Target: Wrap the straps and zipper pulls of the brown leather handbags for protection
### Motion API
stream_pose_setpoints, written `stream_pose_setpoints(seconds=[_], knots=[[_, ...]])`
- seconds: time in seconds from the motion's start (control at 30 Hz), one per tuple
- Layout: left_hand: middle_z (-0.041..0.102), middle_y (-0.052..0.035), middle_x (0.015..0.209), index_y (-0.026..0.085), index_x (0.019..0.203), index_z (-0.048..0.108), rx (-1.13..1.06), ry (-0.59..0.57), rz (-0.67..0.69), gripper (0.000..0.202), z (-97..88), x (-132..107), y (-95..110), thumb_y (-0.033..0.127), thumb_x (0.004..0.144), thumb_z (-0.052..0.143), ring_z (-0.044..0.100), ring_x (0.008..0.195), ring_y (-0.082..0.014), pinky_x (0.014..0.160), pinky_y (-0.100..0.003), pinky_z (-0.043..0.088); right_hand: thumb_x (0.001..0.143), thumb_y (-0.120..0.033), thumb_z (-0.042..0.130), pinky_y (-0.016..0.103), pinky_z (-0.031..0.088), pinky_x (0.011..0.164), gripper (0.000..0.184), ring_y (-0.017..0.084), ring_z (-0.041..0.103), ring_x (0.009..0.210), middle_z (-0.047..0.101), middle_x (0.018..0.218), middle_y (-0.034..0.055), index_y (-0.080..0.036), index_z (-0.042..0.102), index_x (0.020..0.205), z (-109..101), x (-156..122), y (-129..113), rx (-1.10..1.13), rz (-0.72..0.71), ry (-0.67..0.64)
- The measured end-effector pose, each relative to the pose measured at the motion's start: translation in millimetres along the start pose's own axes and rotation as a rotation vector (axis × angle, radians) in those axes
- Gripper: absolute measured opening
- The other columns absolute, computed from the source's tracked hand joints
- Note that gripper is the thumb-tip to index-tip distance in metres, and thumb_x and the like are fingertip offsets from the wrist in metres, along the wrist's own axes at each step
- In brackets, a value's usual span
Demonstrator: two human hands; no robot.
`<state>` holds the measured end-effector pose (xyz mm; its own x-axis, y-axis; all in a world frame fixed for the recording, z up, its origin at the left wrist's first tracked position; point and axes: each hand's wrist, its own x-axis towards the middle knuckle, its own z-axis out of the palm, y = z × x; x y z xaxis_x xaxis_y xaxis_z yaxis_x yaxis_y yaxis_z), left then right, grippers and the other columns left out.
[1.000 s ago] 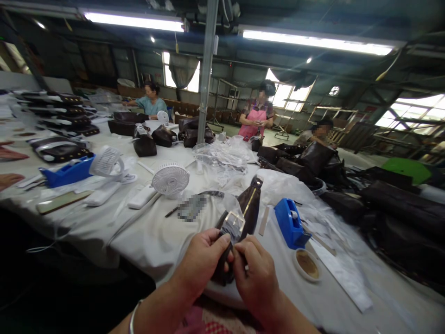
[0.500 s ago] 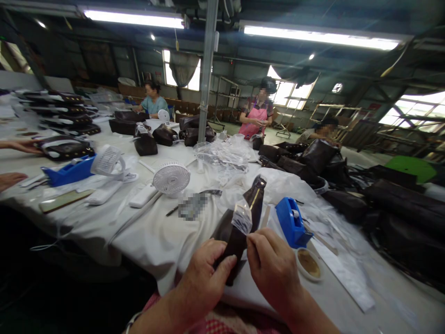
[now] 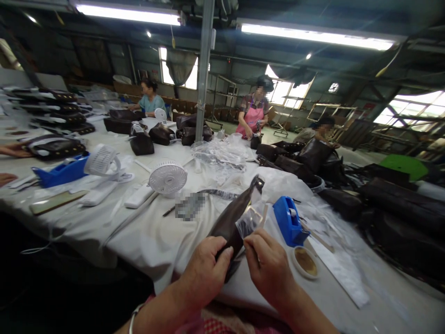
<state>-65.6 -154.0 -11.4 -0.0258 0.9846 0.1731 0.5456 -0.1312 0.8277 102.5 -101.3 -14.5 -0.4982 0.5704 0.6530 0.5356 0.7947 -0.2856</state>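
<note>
My left hand [image 3: 205, 269] is closed round the near end of a dark brown leather strap [image 3: 232, 218] that slants up over the white-covered table [image 3: 146, 236]. My right hand [image 3: 269, 264] pinches a small clear plastic wrap [image 3: 251, 217] that sits on the strap's metal buckle. Both hands are close together at the table's near edge. A blue tape dispenser [image 3: 288, 221] stands just right of the strap, with a small round dish of brown paste [image 3: 305, 261] in front of it.
Two small white fans [image 3: 167, 178] and a second blue dispenser [image 3: 60, 171] lie to the left. Dark leather bags [image 3: 313, 160] pile up at right and far back. Clear plastic sheets [image 3: 222, 155] are heaped around a metal pole [image 3: 203, 69]. Three people work at the far side.
The strap has tipped from held upright to slanting over the table. My right hand has drawn the plastic wrap up and rightward; the buckle now shows inside the wrap.
</note>
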Motion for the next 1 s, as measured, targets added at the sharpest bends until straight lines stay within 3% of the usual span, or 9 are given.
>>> stream_pose_setpoints(seconds=[0.1,0.23,0.33,0.43,0.57,0.73,1.0], knots=[[0.051,0.0005,0.066,0.019,0.064,0.048,0.013,-0.007,0.027,0.029,-2.2,-0.5,0.4,0.029,0.092,0.048,0.050,0.066,-0.0152,0.062,-0.026,0.037,0.095,-0.009,0.045,0.031,0.040,0.064,0.020,0.019,0.050,0.070,0.053,0.074,0.0047,-0.018,0.054,0.079,0.5,2.4,1.1,-0.012,-0.043,-0.020],[0.056,0.0018,0.063,0.019,0.071,0.058,-0.121,0.021,0.006,0.032,-6.9,4.0,-0.9,0.037,0.095,0.047,0.053,0.062,-0.0140,0.060,-0.025,0.041,0.096,-0.013,0.045,0.029,0.043,0.065,0.018,0.017,0.053,0.071,0.054,0.077,0.0042,-0.018,0.056,0.083,5.6,-0.7,6.4,0.078,0.046,-0.008],[0.065,-0.0002,0.073,0.018,0.086,0.065,-0.181,0.132,0.007,0.027,-11.5,15.6,-10.2,0.036,0.096,0.048,0.060,0.069,-0.0154,0.066,-0.025,0.046,0.097,-0.013,0.045,0.029,0.045,0.067,0.018,0.017,0.055,0.072,0.054,0.078,0.0041,-0.017,0.057,0.084,8.1,-2.9,9.2,0.093,0.080,0.016],[0.069,-0.0041,0.089,0.018,0.098,0.068,-0.089,0.182,0.121,0.018,-14.4,29.8,-21.7,0.028,0.094,0.054,0.064,0.083,-0.0178,0.076,-0.027,0.049,0.097,-0.013,0.045,0.030,0.046,0.068,0.019,0.017,0.056,0.072,0.055,0.078,0.0043,-0.018,0.057,0.084,8.2,-2.0,9.2,0.082,0.079,0.019],[0.069,-0.0065,0.096,0.019,0.104,0.069,0.045,0.148,0.284,0.019,-14.3,42.5,-26.9,0.024,0.094,0.053,0.064,0.093,-0.0195,0.086,-0.031,0.049,0.096,-0.012,0.045,0.029,0.046,0.067,0.019,0.017,0.056,0.073,0.055,0.077,0.0042,-0.018,0.058,0.084,8.1,0.1,7.7,0.055,0.060,0.028],[0.069,-0.0049,0.086,0.020,0.095,0.070,0.181,0.101,0.271,0.020,-11.3,47.7,-22.6,0.022,0.095,0.051,0.064,0.082,-0.0184,0.077,-0.030,0.047,0.096,-0.011,0.046,0.030,0.045,0.068,0.017,0.017,0.056,0.073,0.055,0.078,0.0042,-0.018,0.058,0.085,9.8,-0.3,8.1,0.064,0.061,0.019],[0.065,-0.0051,0.083,0.018,0.094,0.065,0.212,0.085,0.362,0.016,-15.4,26.3,-28.1,0.019,0.095,0.049,0.061,0.076,-0.0175,0.072,-0.029,0.047,0.093,-0.006,0.050,0.029,0.046,0.065,0.014,0.016,0.056,0.072,0.057,0.078,0.0044,-0.017,0.058,0.089,5.2,-8.6,7.5,0.127,0.020,0.033]])
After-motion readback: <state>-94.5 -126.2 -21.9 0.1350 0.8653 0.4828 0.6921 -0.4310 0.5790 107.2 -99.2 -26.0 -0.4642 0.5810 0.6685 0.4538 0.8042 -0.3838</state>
